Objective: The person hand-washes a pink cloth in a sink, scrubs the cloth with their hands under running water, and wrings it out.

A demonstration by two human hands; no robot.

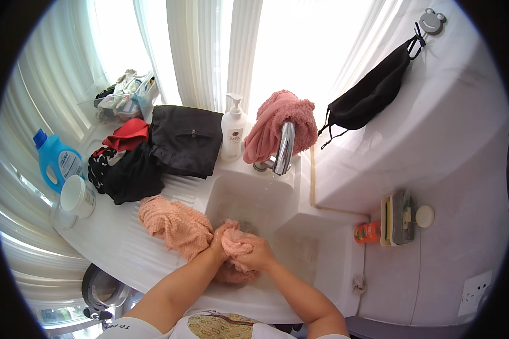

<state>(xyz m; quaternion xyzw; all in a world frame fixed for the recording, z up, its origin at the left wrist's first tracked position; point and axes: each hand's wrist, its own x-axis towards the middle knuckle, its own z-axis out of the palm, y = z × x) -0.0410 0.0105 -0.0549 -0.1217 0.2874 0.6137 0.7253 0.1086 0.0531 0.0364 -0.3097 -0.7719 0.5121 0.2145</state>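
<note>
Both hands are closed on a bunched peach-pink towel point(236, 244) over the white sink point(254, 195). My left hand point(219, 242) grips its left side, and my right hand point(257, 254) wraps round it from the right. More pink cloth hangs below the hands, down in the basin. Fluffy peach cloth point(175, 226) lies on the ribbed washboard left of my left wrist. Whether it is the same towel, I cannot tell. Above the basin, a chrome faucet point(284, 150) lets a few drops fall. Over its top drapes a darker pink towel point(283, 121).
A white pump bottle point(233, 130), black garments point(186, 141), a red cloth point(127, 134), a blue detergent jug point(59, 161) and a white tub point(78, 196) crowd the left counter. On the right wall are a sponge holder point(397, 217) and a hanging black face mask point(370, 90).
</note>
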